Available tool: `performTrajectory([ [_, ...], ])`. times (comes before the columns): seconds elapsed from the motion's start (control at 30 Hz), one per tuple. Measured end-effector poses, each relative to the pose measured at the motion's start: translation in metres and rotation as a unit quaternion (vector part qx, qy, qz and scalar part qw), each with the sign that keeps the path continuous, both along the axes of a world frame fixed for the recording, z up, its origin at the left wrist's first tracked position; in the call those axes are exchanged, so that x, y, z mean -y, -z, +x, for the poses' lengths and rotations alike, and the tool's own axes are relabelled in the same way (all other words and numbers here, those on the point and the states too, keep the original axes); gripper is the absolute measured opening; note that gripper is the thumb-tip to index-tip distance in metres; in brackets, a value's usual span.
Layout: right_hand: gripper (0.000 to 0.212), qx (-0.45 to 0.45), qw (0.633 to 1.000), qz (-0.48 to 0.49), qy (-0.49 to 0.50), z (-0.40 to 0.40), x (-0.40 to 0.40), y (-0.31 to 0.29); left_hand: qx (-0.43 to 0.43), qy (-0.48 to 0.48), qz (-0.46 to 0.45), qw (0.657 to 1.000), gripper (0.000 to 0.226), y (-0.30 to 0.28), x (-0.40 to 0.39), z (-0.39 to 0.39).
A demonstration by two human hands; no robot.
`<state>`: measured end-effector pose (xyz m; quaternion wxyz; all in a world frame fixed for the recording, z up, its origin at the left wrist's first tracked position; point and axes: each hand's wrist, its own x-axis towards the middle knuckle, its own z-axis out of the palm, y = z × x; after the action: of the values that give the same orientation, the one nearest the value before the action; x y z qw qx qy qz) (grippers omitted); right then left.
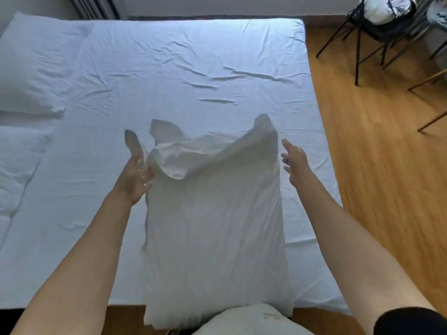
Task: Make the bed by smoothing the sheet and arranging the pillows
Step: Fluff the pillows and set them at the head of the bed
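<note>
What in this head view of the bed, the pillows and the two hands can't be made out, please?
- Left hand: fingertips hidden behind the held pillow's edge, so its grip is unclear.
- Held pillow: near end cut off by the person's body at the bottom edge.
- Pillow at the headboard: cut off by the left edge.
- Items on the chair: blurred, cropped by the top edge.

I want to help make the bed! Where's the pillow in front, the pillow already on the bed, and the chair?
front pillow (pixel 215 226): head view, middle of its case.
far pillow (pixel 31 68): head view, its top face.
chair (pixel 358 44): head view, a black leg.
</note>
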<state>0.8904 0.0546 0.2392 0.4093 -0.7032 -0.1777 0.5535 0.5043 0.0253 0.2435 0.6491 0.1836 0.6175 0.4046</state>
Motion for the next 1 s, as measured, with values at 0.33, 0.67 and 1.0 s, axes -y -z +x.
performTrajectory([
  [0.33,0.085,0.436,0.805,0.032,-0.401,-0.037,0.006,0.095,-0.405,0.272,0.023,0.873,0.067,0.089,-0.013,0.039],
  [0.67,0.123,0.355,0.908,-0.147,-0.164,-0.060,-0.043,0.147,-0.342,0.167,-0.183,0.907,0.133,0.169,-0.045,-0.026],
  [1.0,0.071,0.253,0.957,-0.062,-0.130,-0.036,-0.062,0.148,-0.254,0.037,-0.122,0.959,0.033,0.164,-0.061,0.002],
])
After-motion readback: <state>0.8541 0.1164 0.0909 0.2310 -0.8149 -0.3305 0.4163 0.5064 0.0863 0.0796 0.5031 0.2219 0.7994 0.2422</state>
